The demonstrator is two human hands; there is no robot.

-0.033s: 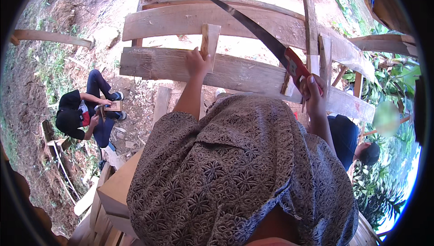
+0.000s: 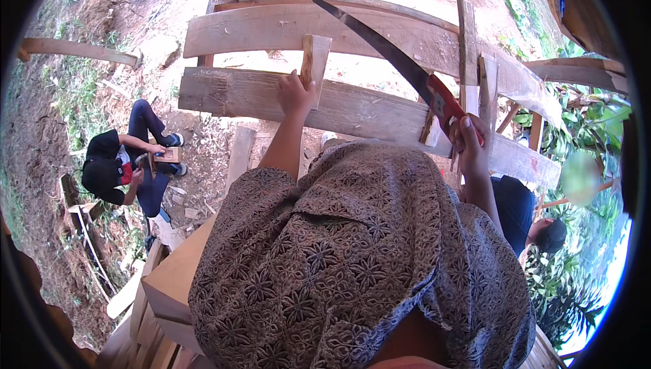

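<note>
**Saw raised over a held wood block**

The small upright wood block [image 2: 314, 64] stands against the nearer horizontal plank [image 2: 366, 108], left of centre. The left hand [image 2: 296, 92] closes on its lower end, pinning it to the plank. The right hand [image 2: 468, 140] is wrapped around the red handle of the hand saw [image 2: 393, 54], whose blade slants up and left above the far plank [image 2: 271, 27]. A sound cut likely needs the block steady and fingers off the blade's line. Below left, a person [image 2: 125, 166] crouches on the dirt.
</note>
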